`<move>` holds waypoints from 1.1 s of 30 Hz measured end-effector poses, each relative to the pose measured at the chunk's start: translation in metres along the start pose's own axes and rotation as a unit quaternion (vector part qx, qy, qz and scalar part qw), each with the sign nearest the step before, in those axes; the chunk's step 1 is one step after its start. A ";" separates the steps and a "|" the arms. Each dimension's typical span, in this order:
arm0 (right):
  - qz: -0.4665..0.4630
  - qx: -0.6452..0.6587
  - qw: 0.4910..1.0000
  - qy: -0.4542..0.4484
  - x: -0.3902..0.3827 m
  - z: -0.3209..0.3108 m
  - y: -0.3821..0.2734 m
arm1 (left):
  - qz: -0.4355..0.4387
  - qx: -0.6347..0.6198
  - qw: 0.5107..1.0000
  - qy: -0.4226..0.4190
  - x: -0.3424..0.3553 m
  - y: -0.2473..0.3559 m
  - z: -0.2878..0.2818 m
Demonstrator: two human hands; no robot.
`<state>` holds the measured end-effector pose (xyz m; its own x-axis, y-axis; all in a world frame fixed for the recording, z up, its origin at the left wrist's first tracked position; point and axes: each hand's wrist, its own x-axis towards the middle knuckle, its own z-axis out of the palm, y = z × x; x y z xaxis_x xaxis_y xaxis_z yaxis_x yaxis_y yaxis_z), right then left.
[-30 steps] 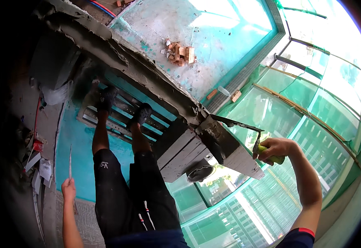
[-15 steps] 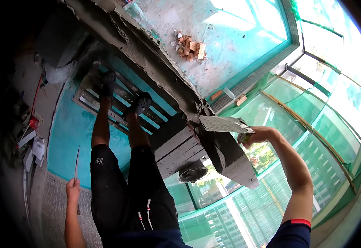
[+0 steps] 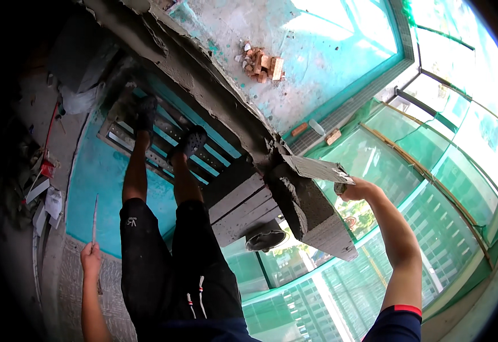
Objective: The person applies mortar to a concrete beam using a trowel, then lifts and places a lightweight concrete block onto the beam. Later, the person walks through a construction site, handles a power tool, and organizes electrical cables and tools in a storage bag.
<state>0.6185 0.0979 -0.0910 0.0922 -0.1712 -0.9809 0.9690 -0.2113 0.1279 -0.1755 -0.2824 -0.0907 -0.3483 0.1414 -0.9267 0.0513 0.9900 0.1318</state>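
My right hand [image 3: 354, 189] is closed around the handle of a plastering trowel [image 3: 318, 170]. Its long flat blade, smeared with grey mortar, slopes down to the right and lies at the corner of a wall end coated in wet mortar [image 3: 286, 196]. Whether the whole blade edge touches the mortar is hidden. Low at the left, my left hand [image 3: 91, 259] grips a thin, flat-bladed tool [image 3: 95, 221], seen edge-on and pointing up, so its exact kind does not show. The wall top [image 3: 197, 77] carries a rough mortar layer.
My feet stand on a slatted platform [image 3: 163, 154] over a turquoise floor [image 3: 98, 176]. Broken bricks [image 3: 263, 65] lie beyond the wall. Below the wall end hangs a dark round-mouthed pipe [image 3: 265, 239]. Green netting [image 3: 346, 157] and windows line the right; clutter [image 3: 49, 199] sits left.
The trowel's blade has tilted, its left end now slightly farther right and its right end lower. My left hand with its tool has shifted a little left. My legs appear slightly farther left.
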 end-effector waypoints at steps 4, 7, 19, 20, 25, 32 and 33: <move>0.033 0.008 0.999 0.039 -0.031 -0.006 0.020 | -0.033 -0.038 0.999 -0.019 0.000 -0.001 -0.003; 0.009 0.022 0.994 0.103 -0.044 -0.005 0.021 | -0.047 -0.041 0.998 -0.026 0.001 -0.010 -0.001; -0.021 -0.492 0.857 0.151 -0.088 -0.095 -0.190 | -0.017 -0.040 0.999 -0.013 -0.007 -0.005 0.030; -0.005 -0.519 0.845 0.127 -0.082 -0.097 -0.193 | -0.038 -0.048 0.998 -0.003 -0.006 -0.002 0.035; 0.016 -0.501 0.856 0.127 -0.052 -0.096 -0.150 | -0.040 -0.072 0.997 0.004 -0.019 -0.004 0.038; 0.067 -0.288 0.946 0.130 -0.040 -0.058 -0.068 | -0.082 -0.063 0.995 -0.007 -0.023 0.002 0.035; 0.069 -0.270 0.950 0.142 -0.043 -0.050 -0.058 | -0.083 -0.069 0.994 0.000 -0.022 0.001 0.035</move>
<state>0.5699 0.1654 -0.0636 0.2110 0.1218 -0.9699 0.9124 0.3315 0.2401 -0.1353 -0.2846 -0.0825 -0.3421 -0.0232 -0.9394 -0.1352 0.9905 0.0247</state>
